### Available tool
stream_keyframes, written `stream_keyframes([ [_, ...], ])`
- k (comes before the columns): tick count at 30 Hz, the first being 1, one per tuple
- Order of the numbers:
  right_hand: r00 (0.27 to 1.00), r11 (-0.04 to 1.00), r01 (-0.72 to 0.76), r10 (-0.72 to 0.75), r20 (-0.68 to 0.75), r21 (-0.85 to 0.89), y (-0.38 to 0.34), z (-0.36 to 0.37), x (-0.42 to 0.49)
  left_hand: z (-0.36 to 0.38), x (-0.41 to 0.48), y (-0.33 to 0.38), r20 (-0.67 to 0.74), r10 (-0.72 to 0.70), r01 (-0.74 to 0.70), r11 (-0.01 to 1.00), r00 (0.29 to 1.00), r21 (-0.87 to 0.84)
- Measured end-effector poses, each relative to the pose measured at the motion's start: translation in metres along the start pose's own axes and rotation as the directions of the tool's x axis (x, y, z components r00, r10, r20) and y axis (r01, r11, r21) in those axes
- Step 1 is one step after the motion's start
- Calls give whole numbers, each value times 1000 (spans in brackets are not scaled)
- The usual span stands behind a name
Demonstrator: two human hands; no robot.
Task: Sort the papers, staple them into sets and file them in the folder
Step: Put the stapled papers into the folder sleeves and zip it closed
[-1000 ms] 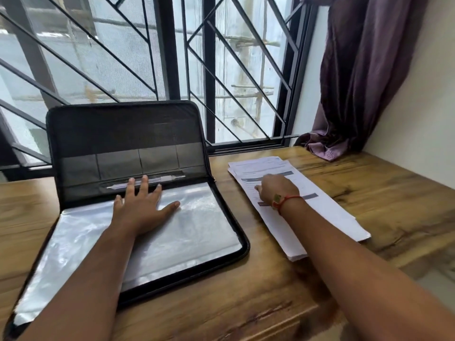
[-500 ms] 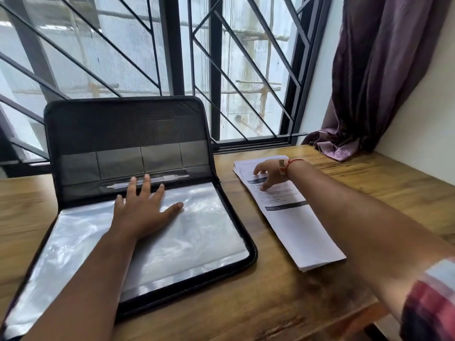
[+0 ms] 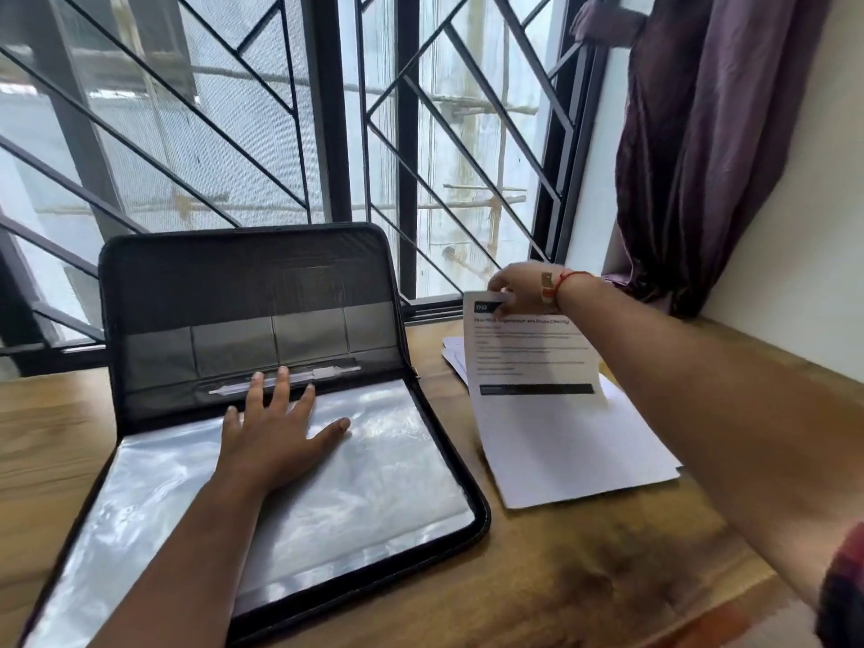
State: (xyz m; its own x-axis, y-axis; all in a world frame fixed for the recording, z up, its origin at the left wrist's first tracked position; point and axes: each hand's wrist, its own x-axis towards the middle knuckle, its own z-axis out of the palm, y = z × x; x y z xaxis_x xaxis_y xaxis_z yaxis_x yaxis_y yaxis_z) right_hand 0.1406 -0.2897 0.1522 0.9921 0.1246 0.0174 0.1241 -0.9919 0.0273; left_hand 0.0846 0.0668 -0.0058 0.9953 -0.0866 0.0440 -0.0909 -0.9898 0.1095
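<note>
A black zip folder (image 3: 243, 273) lay open on the wooden bench (image 3: 584, 577). Its lid stood upright against the window grille (image 3: 234, 133), and its lower half lay flat with a clear plastic sleeve (image 3: 374, 484) on top. The left hand (image 3: 280, 437) rested palm down on the far part of that sleeve. Its fingers were straight and spread, and their tips reached the metal clip bar (image 3: 290, 378) at the hinge. It gripped nothing.

To the right of the folder, just beside its edge, a stack of white papers (image 3: 645, 441) lay on the bench. The right hand (image 3: 523, 290) reached over the stack's far end and pinched the top edge of a printed sheet (image 3: 537, 357) between thumb and fingers. That end of the sheet was raised off the pile, so the text and a dark bar across the page faced the camera. Its near end lay down on the stack. The print was blurred, and it may have been a single page or several held together; the view did not settle that.

A red thread bracelet (image 3: 568, 278) circled the right wrist, and a plaid sleeve (image 3: 841, 591) showed at the frame's lower right corner. A purple curtain (image 3: 701, 156) hung in the corner beyond the papers, its lower end gathered on the bench.
</note>
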Motion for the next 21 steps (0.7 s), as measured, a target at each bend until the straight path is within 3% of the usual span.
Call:
stream_keyframes([
  [10,914,992,113,-81,-397,59,-24,-137,-57,-5,-2,2,32,-4,5,999,999,-34],
  [13,871,963,183,-65,-487,199,-31,-163,-77,-7,-4,2,-1,-7,7,999,1000,-50],
  [16,862,866,254,-1,-508,430,-31,-165,-84,-13,-6,6,-9,-6,5,997,1000,-73],
  [19,870,701,285,98,-484,654,-30,-136,-77,-21,-10,8,-45,10,-16,991,999,-131],
  [21,875,596,239,209,-436,767,-28,-97,-65,-28,-20,14,-86,-16,-4,974,996,-225],
])
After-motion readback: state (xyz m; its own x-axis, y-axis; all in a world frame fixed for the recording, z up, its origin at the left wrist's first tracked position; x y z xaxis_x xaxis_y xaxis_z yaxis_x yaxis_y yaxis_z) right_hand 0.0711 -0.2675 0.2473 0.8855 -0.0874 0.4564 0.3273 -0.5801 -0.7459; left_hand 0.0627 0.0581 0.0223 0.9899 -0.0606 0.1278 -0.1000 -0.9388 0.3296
